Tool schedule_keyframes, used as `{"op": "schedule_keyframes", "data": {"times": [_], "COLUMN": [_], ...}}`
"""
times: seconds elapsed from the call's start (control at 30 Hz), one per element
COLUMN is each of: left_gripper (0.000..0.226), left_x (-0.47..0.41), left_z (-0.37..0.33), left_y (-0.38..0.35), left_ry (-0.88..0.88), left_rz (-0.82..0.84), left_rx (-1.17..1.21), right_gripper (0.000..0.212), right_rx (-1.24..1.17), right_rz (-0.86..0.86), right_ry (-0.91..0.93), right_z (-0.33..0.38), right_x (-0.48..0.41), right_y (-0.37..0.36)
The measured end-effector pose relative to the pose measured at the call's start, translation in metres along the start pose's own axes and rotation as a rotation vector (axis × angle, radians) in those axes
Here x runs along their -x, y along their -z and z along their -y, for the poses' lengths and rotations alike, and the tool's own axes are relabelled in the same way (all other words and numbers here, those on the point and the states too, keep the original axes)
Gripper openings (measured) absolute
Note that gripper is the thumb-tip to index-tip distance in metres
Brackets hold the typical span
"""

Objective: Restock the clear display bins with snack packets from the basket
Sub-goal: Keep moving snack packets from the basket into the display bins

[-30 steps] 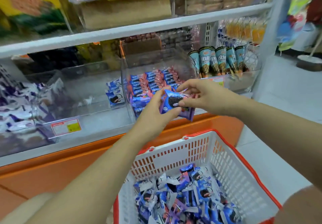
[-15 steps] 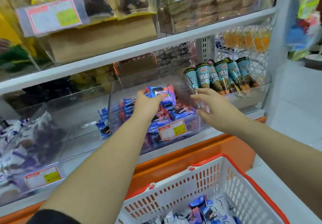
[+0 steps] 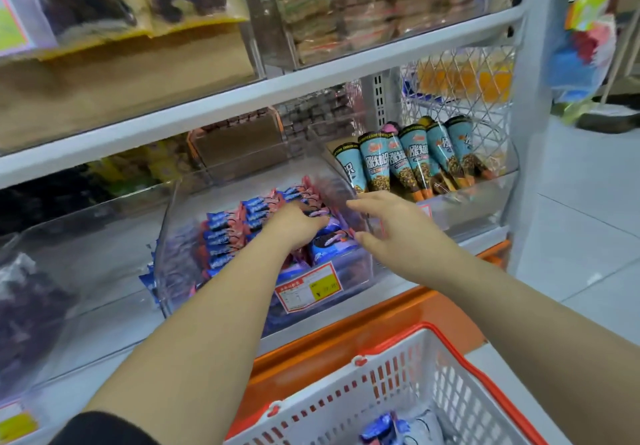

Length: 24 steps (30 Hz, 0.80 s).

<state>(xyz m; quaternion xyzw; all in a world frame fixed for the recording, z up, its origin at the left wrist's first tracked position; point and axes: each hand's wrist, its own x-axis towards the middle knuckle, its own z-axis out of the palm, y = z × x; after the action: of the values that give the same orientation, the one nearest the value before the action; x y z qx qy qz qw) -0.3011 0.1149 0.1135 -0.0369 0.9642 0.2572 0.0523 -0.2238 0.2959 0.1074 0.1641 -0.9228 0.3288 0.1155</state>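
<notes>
the left grip point(image 3: 298, 225) is inside the middle clear bin point(image 3: 165, 237), low over the snack packets point(image 3: 225, 233) that lie there in blue and pink rows. the back of the hand faces the camera and the fingers bend down onto the packets. they touch the top ones, but i cannot tell if they hold one, because the hand itself hides the fingertips. just beside this hand, toward the front right corner of the bin, lies one blue and purple packet point(image 3: 334, 245) with a dark round biscuit printed on it.

the right grip point(image 3: 398, 228) is wide open, with the fingers spread and a little curved, and it holds nothing. it is at the right wall of the same bin, with the fingertips near the upper edge of that wall. it is also close in front of the next bin point(image 3: 485, 199).

a red and yellow price label point(image 3: 308, 285) is on the front wall of the middle bin. in the next bin to the right, blue cone snacks point(image 3: 398, 164) stand in a row and lean back. the bins sit on a white shelf point(image 3: 104, 320) above an orange base point(image 3: 346, 334).

the basket point(image 3: 433, 327), white with a red rim, is at the bottom right, below the shelf. only a few blue packets point(image 3: 381, 427) show in it at the lower edge of the view.
</notes>
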Motion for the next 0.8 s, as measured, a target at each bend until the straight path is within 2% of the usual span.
{"op": "schedule_keyframes", "data": {"times": [0.17,0.53,0.67,0.8], "left_gripper": [0.037,0.039,0.047,0.046], "left_x": [-0.001,-0.003,-0.002,0.011], "left_z": [0.006,0.016,0.022,0.023], "left_y": [0.004,-0.007,-0.009,-0.006], "left_ry": [-0.025,-0.084,-0.074,-0.096], "left_rz": [0.002,-0.069,-0.076,-0.120], "left_rx": [-0.017,-0.085,-0.151,-0.197], "right_gripper": [0.052,0.057,0.058,0.054], "right_rx": [-0.012,0.012,0.009,0.019], "right_rz": [-0.013,-0.001,0.006,-0.049], "right_ry": [0.003,0.003,0.001,0.045], "right_z": [0.001,0.003,0.001,0.001], "right_x": [0.002,0.007,0.006,0.017], "right_y": [-0.001,-0.002,-0.002,-0.008]}}
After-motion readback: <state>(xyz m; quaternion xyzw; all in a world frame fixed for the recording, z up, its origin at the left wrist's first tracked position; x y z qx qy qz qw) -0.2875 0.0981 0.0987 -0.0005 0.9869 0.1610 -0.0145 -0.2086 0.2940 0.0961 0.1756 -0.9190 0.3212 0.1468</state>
